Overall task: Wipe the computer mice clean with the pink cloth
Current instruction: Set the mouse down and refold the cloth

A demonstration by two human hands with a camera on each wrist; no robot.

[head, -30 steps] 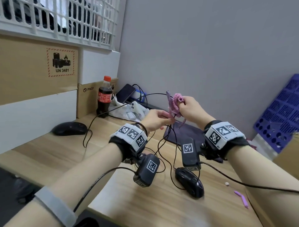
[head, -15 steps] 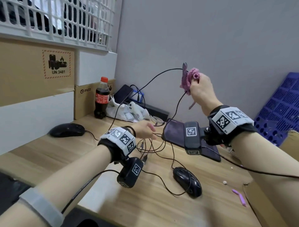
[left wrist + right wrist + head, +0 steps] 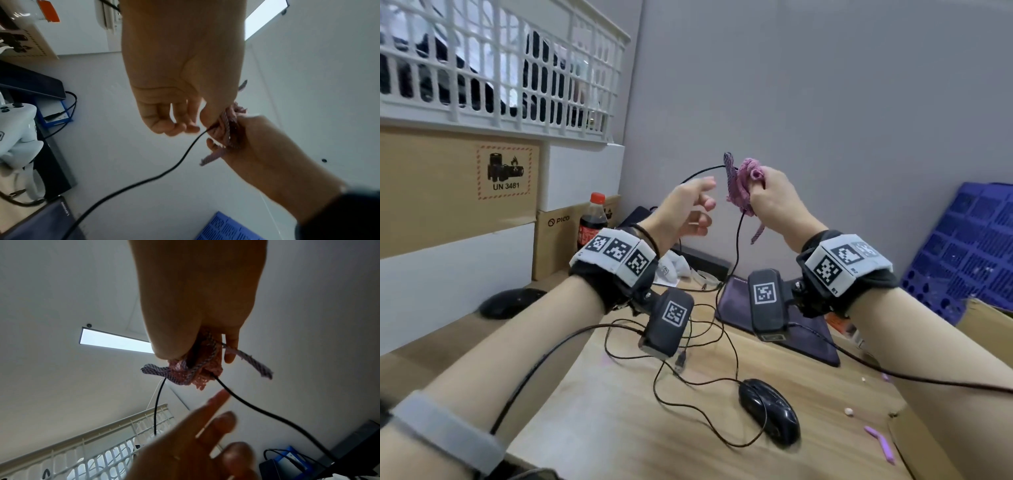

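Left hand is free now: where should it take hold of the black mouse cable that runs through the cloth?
Probably on the bare cable just left of the pink cloth, coming in from the left with thumb and fingers. That stretch arcs free in the air beside the open left hand; the right hand already clamps the wrapped part.

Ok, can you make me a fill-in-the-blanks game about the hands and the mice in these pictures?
1. The right hand holds a bunched cloth whose colour is ____.
2. A thin black ____ runs through that cloth and hangs down toward the table.
3. The left hand holds ____.
4. The number of black computer mice lying on the table is ____: the near mouse and the far mouse.

Missing words: pink; cable; nothing; two
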